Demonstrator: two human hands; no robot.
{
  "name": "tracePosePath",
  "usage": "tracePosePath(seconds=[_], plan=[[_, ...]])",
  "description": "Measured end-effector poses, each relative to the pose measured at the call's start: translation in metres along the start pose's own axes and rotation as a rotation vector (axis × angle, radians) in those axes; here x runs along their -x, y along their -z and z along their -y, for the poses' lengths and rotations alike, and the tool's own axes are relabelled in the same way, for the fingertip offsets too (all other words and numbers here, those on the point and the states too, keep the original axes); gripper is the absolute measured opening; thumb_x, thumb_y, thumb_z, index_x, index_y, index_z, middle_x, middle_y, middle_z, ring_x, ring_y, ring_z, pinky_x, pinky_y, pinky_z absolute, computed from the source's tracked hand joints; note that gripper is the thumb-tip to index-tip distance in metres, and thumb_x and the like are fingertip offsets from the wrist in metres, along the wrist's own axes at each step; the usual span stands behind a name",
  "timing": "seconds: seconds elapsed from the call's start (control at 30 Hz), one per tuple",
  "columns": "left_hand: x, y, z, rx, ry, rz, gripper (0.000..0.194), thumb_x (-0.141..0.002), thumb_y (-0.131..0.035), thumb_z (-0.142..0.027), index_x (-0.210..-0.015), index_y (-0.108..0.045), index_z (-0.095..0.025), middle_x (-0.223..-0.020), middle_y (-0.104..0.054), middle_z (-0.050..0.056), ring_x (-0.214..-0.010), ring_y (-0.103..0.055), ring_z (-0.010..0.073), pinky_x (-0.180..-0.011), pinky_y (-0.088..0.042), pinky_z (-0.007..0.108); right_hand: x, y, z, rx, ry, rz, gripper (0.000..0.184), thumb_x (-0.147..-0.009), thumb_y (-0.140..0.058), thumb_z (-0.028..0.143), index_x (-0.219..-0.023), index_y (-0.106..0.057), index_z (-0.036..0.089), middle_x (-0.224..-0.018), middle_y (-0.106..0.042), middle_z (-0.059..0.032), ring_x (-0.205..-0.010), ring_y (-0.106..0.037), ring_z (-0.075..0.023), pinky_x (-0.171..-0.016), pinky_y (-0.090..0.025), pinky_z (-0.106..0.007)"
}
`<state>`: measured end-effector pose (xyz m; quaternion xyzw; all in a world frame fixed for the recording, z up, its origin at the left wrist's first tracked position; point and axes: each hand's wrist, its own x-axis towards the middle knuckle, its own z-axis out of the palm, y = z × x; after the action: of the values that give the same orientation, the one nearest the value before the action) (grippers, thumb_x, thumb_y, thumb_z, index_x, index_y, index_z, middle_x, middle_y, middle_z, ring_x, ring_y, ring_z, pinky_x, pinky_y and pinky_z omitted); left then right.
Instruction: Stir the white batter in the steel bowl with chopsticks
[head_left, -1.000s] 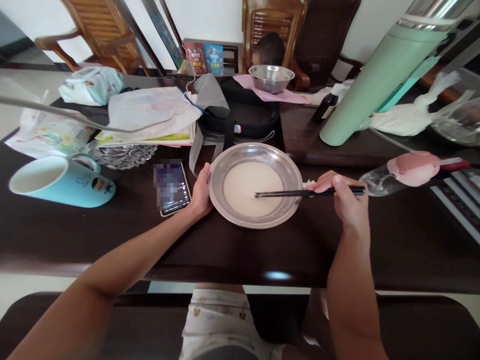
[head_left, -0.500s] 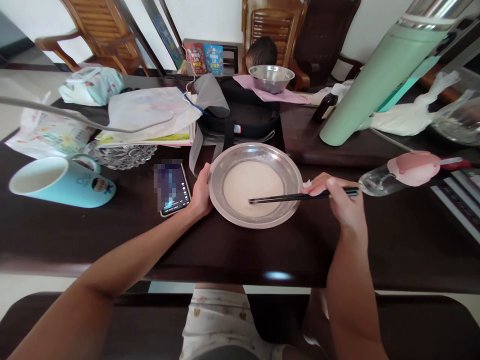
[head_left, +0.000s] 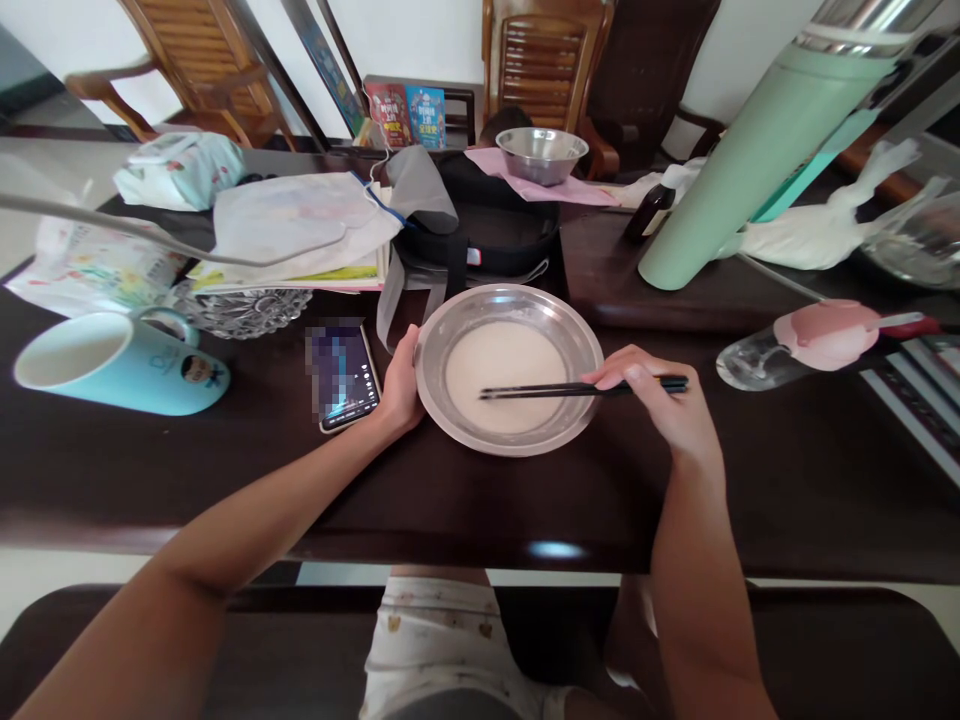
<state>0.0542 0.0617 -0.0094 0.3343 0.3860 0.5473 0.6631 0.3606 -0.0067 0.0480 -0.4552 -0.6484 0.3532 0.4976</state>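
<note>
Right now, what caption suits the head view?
Left hand grips metal bowl of white liquid; right hand holds black chopsticks.

basin (head_left: 510, 443) on table (head_left: 465, 515), liquid (head_left: 502, 350) in it. left hand (head_left: 403, 385) at basin's left rim; right hand (head_left: 656, 395) by right rim, 2 chopsticks (head_left: 540, 391) from it into basin. phone (head_left: 354, 385) left of left hand, mug (head_left: 142, 375) farther left, dish (head_left: 259, 315) beyond both. behind basin: bag (head_left: 502, 260), bowl (head_left: 536, 168) on cloth (head_left: 589, 192). right: flask (head_left: 761, 175) far, bottle (head_left: 821, 335) nearer.
</note>
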Motion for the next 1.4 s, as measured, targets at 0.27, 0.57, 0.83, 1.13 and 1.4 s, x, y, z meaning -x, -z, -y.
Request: tracePosePath(seconds=[0.27,0.57,0.83,1.13,1.4], plan=[[0.0003,0.0003,-0.0005,0.002,-0.007,0.006,0.049,-0.089,-0.066,-0.067,-0.107,-0.076,-0.023,-0.107,-0.082,0.008,-0.126,-0.069,0.0403,-0.105,-0.058,0.052,0.0019,0.0050,-0.0029,-0.076,0.027,-0.158,0.041,-0.100,-0.064,0.049,-0.071,-0.082,0.028,-0.075,-0.079,-0.0037,-0.077,-0.076,-0.0223,-0.080,-0.062,-0.040],[0.0006,-0.0007,-0.0008,-0.002,-0.006,-0.005,0.049,-0.089,-0.065,-0.067,-0.106,-0.075,-0.022,-0.106,-0.082,0.008,-0.124,-0.070,0.0396,-0.105,-0.058,0.051,0.0006,0.0046,-0.0036,0.008,0.009,-0.115,0.032,-0.099,-0.067,0.047,-0.081,-0.085,0.027,-0.088,-0.082,-0.0045,-0.088,-0.077,-0.0214,-0.082,-0.061,-0.036],[0.0007,-0.0012,-0.0009,-0.017,-0.006,-0.010,0.049,-0.090,-0.065,-0.066,-0.104,-0.075,-0.021,-0.105,-0.082,0.008,-0.123,-0.070,0.0385,-0.106,-0.057,0.050,-0.0004,0.0025,-0.0013,0.006,0.026,-0.014,0.033,-0.099,-0.067,0.049,-0.081,-0.085,0.028,-0.087,-0.083,-0.0050,-0.088,-0.077,-0.0233,-0.083,-0.061,-0.038],[-0.0005,0.0016,0.0006,-0.014,0.000,-0.023,0.049,-0.090,-0.064,-0.066,-0.106,-0.076,-0.021,-0.104,-0.082,0.007,-0.122,-0.071,0.0380,-0.105,-0.058,0.050,0.0014,0.0037,-0.0028,-0.068,0.040,-0.077,0.038,-0.100,-0.065,0.048,-0.075,-0.084,0.027,-0.080,-0.080,-0.0040,-0.080,-0.077,-0.0217,-0.079,-0.062,-0.037],[0.0001,-0.0009,0.0006,0.016,0.006,0.010,0.052,-0.090,-0.064,-0.067,-0.111,-0.075,-0.021,-0.105,-0.082,0.008,-0.123,-0.071,0.0394,-0.105,-0.058,0.051,0.0010,0.0057,-0.0029,0.004,0.049,-0.190,0.037,-0.100,-0.065,0.047,-0.075,-0.083,0.026,-0.081,-0.081,-0.0042,-0.080,-0.077,-0.0209,-0.078,-0.060,-0.036]])
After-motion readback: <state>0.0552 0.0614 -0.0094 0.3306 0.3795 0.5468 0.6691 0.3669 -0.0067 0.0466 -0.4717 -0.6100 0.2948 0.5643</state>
